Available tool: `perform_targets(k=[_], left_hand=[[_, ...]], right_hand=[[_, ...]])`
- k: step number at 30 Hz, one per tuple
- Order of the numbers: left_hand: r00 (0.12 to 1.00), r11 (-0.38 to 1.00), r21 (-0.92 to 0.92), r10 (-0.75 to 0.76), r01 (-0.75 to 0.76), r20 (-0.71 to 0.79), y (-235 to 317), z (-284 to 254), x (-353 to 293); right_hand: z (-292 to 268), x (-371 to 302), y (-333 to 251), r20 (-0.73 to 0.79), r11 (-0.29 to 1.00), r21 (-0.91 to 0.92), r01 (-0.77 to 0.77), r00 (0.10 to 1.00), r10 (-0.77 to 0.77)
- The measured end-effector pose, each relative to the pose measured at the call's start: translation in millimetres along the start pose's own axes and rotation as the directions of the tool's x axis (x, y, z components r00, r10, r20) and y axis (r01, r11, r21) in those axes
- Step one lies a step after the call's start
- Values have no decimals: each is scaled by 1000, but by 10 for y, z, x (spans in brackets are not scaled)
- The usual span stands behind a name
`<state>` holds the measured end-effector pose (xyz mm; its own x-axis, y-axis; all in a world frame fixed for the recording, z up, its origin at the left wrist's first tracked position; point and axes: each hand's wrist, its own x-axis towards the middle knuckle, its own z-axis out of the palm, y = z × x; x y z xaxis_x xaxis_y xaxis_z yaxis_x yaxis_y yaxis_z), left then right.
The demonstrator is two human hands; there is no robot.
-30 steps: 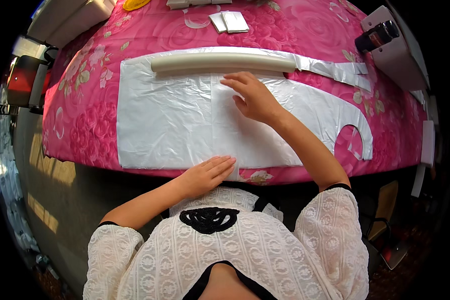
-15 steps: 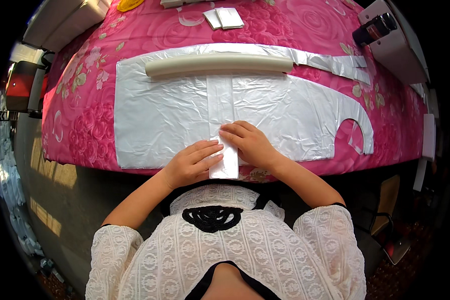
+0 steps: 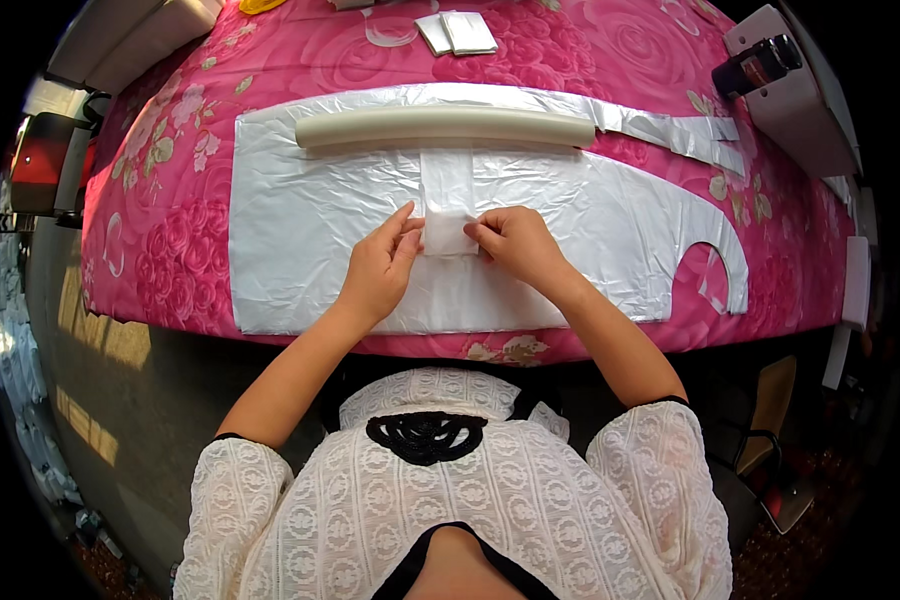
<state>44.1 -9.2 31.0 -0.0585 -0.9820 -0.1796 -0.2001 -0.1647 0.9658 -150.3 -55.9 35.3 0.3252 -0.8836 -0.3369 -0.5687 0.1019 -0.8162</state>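
Note:
A narrow, folded white plastic apron (image 3: 450,232) lies lengthwise over a flat stack of silvery-white plastic aprons (image 3: 315,240). Its near end is turned up and back over itself, well in from the table's front edge. My left hand (image 3: 378,268) holds the left side of that fold, fingers and thumb curled at its edge. On the right side, my right hand (image 3: 522,248) pinches the fold between thumb and forefinger. A long cream tube (image 3: 445,127) rests across the stack and over the strip's far part.
A pink floral cloth (image 3: 185,255) covers the table. Two small folded white packets (image 3: 467,33) lie at the back. A dark bottle (image 3: 756,66) and a white box (image 3: 805,110) are at the far right. Chairs stand beside the table, one red and black (image 3: 50,165).
Both hands have moved away from me, from the front edge toward the middle of the stack. The strip's near end has been folded farther up with them.

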Motion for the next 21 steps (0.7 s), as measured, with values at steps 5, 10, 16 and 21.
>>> perform_targets(k=[5, 10, 16, 21], left_hand=[[819, 555, 606, 442, -570, 366, -6, 31, -61], [893, 411, 793, 206, -450, 400, -152, 232, -117], [901, 395, 813, 264, -427, 345, -159, 241, -94], [869, 506, 720, 399, -474, 292, -84, 204, 18]], right_hand=[[-162, 239, -141, 196, 969, 9, -245, 951, 238], [-123, 251, -93, 145, 968, 39, -249, 960, 241], [149, -94, 1, -290, 858, -473, 198, 885, -364], [-21, 140, 220, 113, 469, -610, 639, 656, -746]])
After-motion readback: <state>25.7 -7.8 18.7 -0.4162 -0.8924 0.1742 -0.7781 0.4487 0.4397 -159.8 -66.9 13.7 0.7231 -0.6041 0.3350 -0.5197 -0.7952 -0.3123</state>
